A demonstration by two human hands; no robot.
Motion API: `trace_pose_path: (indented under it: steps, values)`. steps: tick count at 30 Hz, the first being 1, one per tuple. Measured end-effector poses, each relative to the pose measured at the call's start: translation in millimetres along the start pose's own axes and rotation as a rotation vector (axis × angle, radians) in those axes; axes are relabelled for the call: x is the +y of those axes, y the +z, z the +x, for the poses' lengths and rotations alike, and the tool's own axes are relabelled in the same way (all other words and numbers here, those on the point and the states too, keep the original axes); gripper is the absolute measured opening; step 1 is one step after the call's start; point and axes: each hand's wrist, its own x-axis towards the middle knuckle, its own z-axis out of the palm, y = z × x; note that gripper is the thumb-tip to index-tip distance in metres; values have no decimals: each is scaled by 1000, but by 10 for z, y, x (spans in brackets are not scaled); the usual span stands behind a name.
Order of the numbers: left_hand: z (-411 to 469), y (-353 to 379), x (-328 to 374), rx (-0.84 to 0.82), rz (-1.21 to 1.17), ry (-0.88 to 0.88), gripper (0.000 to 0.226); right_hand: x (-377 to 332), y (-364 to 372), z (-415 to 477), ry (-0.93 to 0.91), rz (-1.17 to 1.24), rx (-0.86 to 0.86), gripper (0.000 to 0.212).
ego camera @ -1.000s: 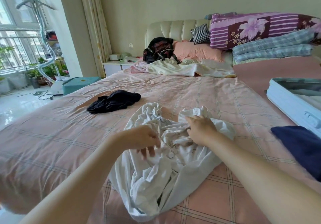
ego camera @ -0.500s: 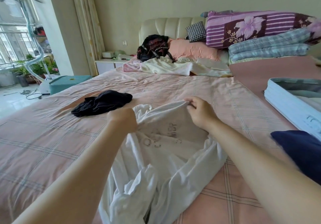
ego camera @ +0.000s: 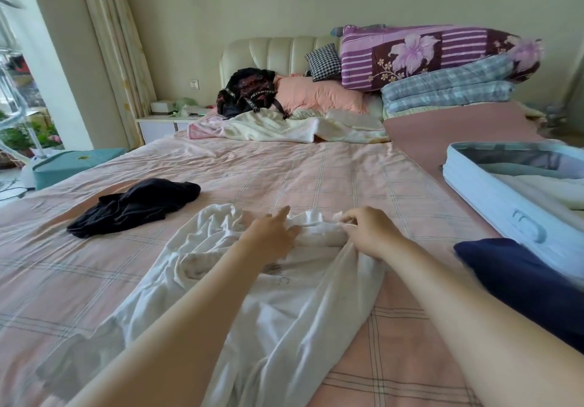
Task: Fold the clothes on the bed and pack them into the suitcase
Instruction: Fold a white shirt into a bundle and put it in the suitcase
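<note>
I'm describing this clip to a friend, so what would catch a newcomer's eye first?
A rumpled white garment sprawls across the pink checked bed at centre, its far edge pinched by the right hand with the left hand on it alongside. A black garment lies crumpled to the left, and an open pale-blue suitcase sits at the right edge, a navy garment just before it.

The one view comes from a wide-angle camera worn on the person's head at the foot end of the bed [ego camera: 284,172], facing forward and down along it toward the headboard [ego camera: 275,55]. It sits close above the bed's near end, so both forearms enter from the bottom edge, with the left hand [ego camera: 268,236], right hand [ego camera: 369,232] and white garment [ego camera: 284,312] large in frame. The suitcase [ego camera: 493,195] on the bed's right side and the window [ego camera: 19,106] past its left side reach the frame's edges.
</note>
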Motion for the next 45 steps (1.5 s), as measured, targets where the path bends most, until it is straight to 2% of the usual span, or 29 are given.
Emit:
trace_pose_path:
  steps: [2,3,5,6,8,10,11,12,14,16,17,19,21,24,27,30,31,32,33,34,36,37,38,40,42,43,45]
  values:
    - [94,66,19,-23,91,-28,58,85,-97,46,28,3,152,20]
    - [136,78,16,14,145,-27,50,137,-161,56,36,-42,229,20]
    - [203,62,6,199,163,-47,30,288,-306,42,54,-183,361,20]
    - [222,51,6,287,124,-80,27,362,-390,14,71,-271,393,19]
    - [245,14,33,315,166,-125,26,489,-511,-48,148,-512,278,18]
    - [263,24,109,152,329,-139,29,536,-547,-110,210,-701,-1,19]
    - [282,57,146,68,371,-121,38,541,-552,-137,199,-714,-120,20]
    - [297,90,192,2,355,-76,49,563,-539,-144,161,-678,-183,24]
    - [332,165,277,-43,293,91,64,599,-499,-131,53,-554,-182,47]
    - [320,269,341,0,299,223,61,570,-465,-110,59,-314,-231,76]
    - [310,301,357,46,278,245,53,548,-449,-106,84,-228,-270,82]
    - [293,339,347,144,164,246,35,490,-428,-130,66,-257,-303,73]
    - [235,328,330,237,49,265,24,432,-397,-175,-3,-396,-279,48]
    - [25,191,322,295,-118,329,18,255,-441,-249,-50,-299,-273,33]
    - [-211,76,287,71,-77,281,15,55,-516,-299,-26,-86,-375,23]
    - [-390,-70,265,-311,-66,158,21,-155,-633,-447,132,46,-774,18]
    - [-432,-125,264,-394,-97,123,26,-212,-663,-476,166,61,-885,15]
    - [-450,-169,254,-408,-142,112,31,-250,-679,-483,164,65,-896,15]
    - [-436,-197,235,-351,-193,118,33,-268,-663,-456,127,65,-775,17]
    - [-403,-214,208,-236,-231,131,32,-283,-625,-418,70,53,-553,18]
    - [-294,-238,116,76,-151,187,26,-291,-510,-312,-49,15,-92,19]
    - [-249,-234,61,152,-72,215,24,-290,-432,-269,-79,-4,-5,21]
    - [-212,-214,7,129,4,225,29,-286,-333,-237,-90,-26,-23,27]
    - [-163,-156,-86,-70,106,173,48,-269,-112,-190,-106,-118,-212,47]
    - [-164,-106,-136,-171,168,142,35,-255,65,-175,-126,-157,-371,62]
    - [-149,-89,-150,-159,206,153,25,-241,127,-164,-116,-142,-412,62]
    - [-114,-84,-171,-68,237,157,24,-193,172,-120,-144,-181,-341,48]
